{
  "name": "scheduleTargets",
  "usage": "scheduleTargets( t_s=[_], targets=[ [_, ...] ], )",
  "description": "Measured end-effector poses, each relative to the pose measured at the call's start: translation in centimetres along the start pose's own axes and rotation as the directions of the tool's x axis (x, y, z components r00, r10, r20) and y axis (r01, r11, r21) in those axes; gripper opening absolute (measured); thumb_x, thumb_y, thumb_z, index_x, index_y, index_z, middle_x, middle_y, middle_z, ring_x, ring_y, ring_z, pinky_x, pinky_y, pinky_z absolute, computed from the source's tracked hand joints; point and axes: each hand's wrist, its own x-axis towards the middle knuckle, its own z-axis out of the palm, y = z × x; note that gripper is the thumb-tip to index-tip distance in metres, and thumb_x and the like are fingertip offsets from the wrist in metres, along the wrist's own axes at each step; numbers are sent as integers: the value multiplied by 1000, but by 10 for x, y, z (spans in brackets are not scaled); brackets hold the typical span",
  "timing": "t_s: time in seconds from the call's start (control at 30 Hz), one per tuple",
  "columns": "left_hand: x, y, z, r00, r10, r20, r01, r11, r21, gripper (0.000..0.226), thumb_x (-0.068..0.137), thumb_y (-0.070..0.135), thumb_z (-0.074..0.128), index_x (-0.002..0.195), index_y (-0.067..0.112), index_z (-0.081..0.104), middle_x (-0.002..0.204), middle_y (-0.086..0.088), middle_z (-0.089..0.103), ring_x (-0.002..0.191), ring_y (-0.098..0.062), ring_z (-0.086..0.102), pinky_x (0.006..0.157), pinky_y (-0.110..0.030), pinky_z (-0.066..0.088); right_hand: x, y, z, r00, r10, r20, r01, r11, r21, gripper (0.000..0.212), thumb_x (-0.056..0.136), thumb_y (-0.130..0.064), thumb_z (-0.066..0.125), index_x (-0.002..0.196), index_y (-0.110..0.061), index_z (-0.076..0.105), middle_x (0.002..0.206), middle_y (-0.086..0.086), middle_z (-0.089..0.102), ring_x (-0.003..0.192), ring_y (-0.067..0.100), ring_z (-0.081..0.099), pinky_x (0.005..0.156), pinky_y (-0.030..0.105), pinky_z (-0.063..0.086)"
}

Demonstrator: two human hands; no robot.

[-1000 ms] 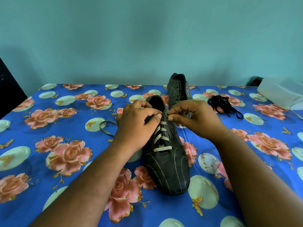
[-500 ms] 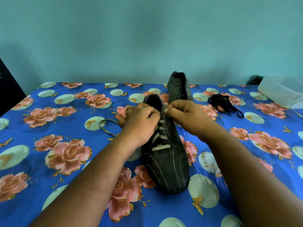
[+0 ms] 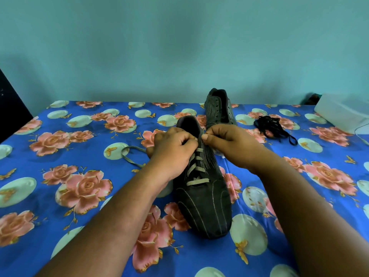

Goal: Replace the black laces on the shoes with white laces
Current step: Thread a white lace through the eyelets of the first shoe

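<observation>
I see both hands at the near shoe (image 3: 203, 198): left hand (image 3: 173, 150) and right hand (image 3: 229, 142) each pinching the white lace (image 3: 196, 168) at the top eyelets.

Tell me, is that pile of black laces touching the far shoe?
Apart. The head view shows the black laces lying to the right of the far shoe, with a strip of blue flowered cloth plainly visible between them.

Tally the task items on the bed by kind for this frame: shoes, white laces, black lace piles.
Shoes: 2, the near shoe under the left hand and right hand, and the far shoe
White laces: 1, white lace
Black lace piles: 1, black laces
Total: 4
</observation>
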Motion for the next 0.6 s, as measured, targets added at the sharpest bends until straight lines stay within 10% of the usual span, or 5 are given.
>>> scheduleTargets(
  t_s=[0.4, 0.6],
  targets=[
    [3, -26, -3, 982, 177, -71, -190, 936, -296, 25, 78, 56, 65, 98, 44, 74, 116, 17, 60, 120, -7, 55, 107, -48, 44, 3, 0, -5, 978, 209, 12, -202, 927, 316, 35, 102, -22, 58, 69, -12, 60, 65, 5, 57, 60, 20, 42, 51, 19, 37],
    [-2, -25, -15, 947, 231, -225, -260, 960, -108, 25, 74, 65, 60, 89, 49, 72, 117, 21, 54, 119, -14, 54, 96, -59, 44, 2, 3, -8, 991, 133, -34, -118, 951, 285, 27, 97, -26, 66, 80, -6, 72, 75, 12, 64, 73, 26, 51, 59, 23, 45]
  ],
)
